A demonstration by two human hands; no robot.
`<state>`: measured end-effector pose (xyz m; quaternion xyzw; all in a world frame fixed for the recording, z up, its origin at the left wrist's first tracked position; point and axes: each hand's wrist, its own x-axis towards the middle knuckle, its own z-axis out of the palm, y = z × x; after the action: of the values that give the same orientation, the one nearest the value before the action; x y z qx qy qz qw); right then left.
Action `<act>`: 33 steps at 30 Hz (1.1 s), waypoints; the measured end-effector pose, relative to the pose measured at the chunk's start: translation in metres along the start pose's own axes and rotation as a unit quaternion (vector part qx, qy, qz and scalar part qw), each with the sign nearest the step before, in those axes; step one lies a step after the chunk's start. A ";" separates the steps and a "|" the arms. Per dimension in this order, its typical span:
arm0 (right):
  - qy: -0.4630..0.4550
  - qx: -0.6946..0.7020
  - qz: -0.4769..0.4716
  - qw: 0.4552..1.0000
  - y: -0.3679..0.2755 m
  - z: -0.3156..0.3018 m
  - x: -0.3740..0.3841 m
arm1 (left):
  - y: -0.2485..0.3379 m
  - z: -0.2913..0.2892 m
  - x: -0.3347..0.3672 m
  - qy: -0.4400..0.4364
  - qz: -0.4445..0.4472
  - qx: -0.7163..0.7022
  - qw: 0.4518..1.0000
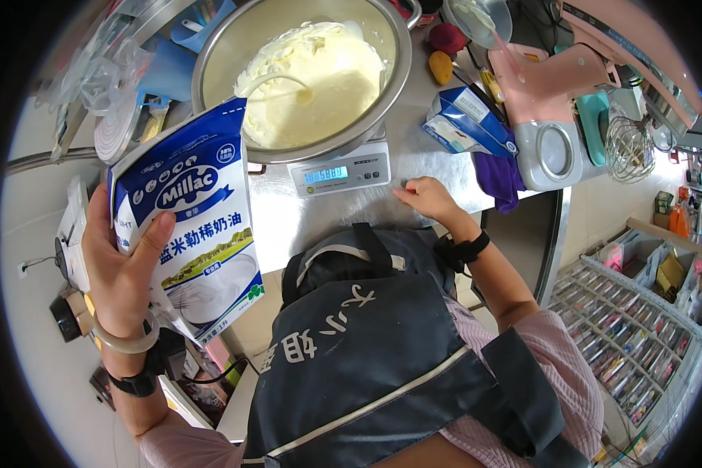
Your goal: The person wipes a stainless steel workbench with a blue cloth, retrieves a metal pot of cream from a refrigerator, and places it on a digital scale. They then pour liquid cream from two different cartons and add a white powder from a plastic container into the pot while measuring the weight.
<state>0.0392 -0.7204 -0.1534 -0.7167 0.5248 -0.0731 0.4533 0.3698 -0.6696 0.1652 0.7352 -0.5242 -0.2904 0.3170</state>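
Note:
My left hand (136, 269) is wrapped round a blue and white cream carton (203, 226), held tilted at the bowl's near left rim. From the carton's top corner a thin pale stream arcs into the large steel bowl (404, 70). Inside the bowl lies pale yellow-white cream (312, 58), thick and lumpy at the back and liquid in front. Under the bowl stands a digital kitchen scale (378, 168) with a lit blue display. My right hand (429, 199) rests by the table's front edge, right of the scale, fingers curled in with nothing visible in them.
A second blue and white carton (468, 121) lies to the right, near a purple cloth (498, 179). Beyond stand a pink stand mixer (542, 86) and a wire whisk attachment (630, 152). Plastic bags (113, 82) crowd the left. My dark apron (366, 335) faces the steel table (437, 175).

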 end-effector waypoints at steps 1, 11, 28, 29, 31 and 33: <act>0.002 -0.005 -0.004 1.000 0.000 0.000 0.001 | -0.001 0.001 0.000 -0.001 0.000 0.000 1.000; 0.000 -0.009 0.003 1.000 -0.013 -0.006 0.001 | -0.008 0.008 -0.005 0.002 0.021 -0.046 0.999; -0.011 -0.007 0.011 1.000 -0.017 0.000 0.003 | -0.003 0.002 -0.001 -0.005 0.034 0.012 0.999; -0.015 0.003 0.016 1.000 -0.017 0.000 0.002 | -0.002 0.002 -0.001 -0.003 0.036 0.012 0.999; -0.015 0.000 0.012 1.000 -0.018 0.001 0.005 | 0.000 0.002 -0.001 -0.006 0.020 -0.006 1.000; -0.004 -0.001 0.011 1.000 -0.017 0.002 0.004 | -0.001 0.002 0.000 -0.013 0.014 -0.018 1.000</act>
<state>0.0541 -0.7222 -0.1437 -0.7116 0.5309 -0.0650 0.4557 0.3687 -0.6694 0.1633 0.7181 -0.5334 -0.3044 0.3273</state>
